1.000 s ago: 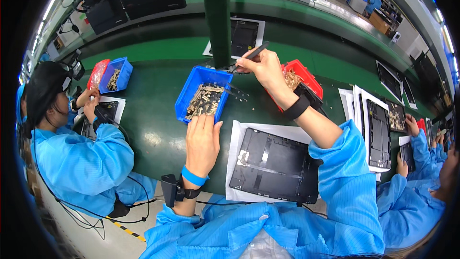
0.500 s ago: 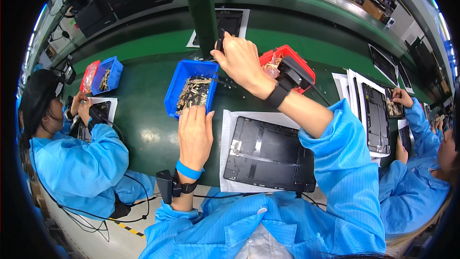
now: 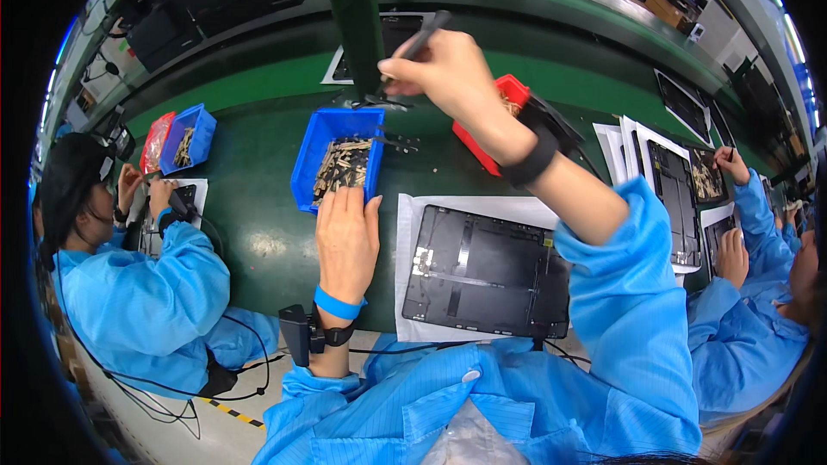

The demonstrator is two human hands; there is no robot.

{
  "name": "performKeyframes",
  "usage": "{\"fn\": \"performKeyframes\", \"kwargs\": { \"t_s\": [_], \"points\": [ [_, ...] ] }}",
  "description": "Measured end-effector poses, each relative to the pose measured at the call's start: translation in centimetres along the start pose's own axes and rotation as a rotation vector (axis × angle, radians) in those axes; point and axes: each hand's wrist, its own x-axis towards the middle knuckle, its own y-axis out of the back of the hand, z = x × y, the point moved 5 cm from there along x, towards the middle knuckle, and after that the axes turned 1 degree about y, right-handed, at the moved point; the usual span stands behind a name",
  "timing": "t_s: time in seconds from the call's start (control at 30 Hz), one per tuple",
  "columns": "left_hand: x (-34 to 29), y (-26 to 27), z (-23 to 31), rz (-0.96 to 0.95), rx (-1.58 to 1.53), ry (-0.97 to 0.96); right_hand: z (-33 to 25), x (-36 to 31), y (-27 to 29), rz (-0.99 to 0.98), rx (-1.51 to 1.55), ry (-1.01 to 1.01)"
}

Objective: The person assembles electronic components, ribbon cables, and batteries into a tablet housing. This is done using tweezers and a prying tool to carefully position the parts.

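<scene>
My left hand (image 3: pixel 346 237) is at the near side of a blue bin (image 3: pixel 305 146), its fingers hooked over the rim and the fingertips partly hidden. Inside the bin lies a heap of small tan and black strip-like pieces (image 3: pixel 342 168). Beyond the bin, at the foot of a green post, my right hand (image 3: pixel 452 73) pinches a slim black pen-shaped tool (image 3: pixel 425 33), whose lower end points at small dark pieces (image 3: pixel 379 103). In front of me a black tablet-like panel (image 3: pixel 495 271) lies on a white sheet (image 3: pixel 405 310).
A red bin (image 3: pixel 474 142) stands under my right forearm. Thin dark strips (image 3: pixel 398 145) stick out beside the blue bin. The green post (image 3: pixel 355 17) rises from the bench. Co-workers sit left and right; stacked panels (image 3: pixel 672 207) lie on the right.
My right hand has turned and shifted slightly, so the black tool now slants up past the knuckles. The black device at my right wrist has swung away from the red bin. My left hand stays put.
</scene>
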Motion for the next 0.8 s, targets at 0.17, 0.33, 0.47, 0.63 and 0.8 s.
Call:
{"fn": "performKeyframes", "kwargs": {
  "t_s": [0.17, 0.33, 0.47, 0.63, 0.8],
  "points": [
    [0.3, 1.6, 1.5, 0.191, -0.019, 0.007, -1.9, -12.0, 5.7, 0.116, -0.248, 0.084],
    [-1.1, -0.4, 5.0, -0.184, -0.251, -0.370, 1.8, -18.3, 6.5, 0.096, -0.200, -0.086],
    [-1.5, -2.8, 5.3, -0.279, -0.158, -0.412, 4.0, -18.6, 4.8, 0.096, -0.160, -0.133],
    [-1.8, -3.5, 4.6, -0.265, -0.093, -0.346, 4.5, -18.2, 3.7, 0.051, -0.237, -0.044],
    [-2.0, -3.6, 4.5, -0.273, -0.113, -0.354, 4.9, -18.2, 3.6, 0.058, -0.265, -0.023]
  ]
}}
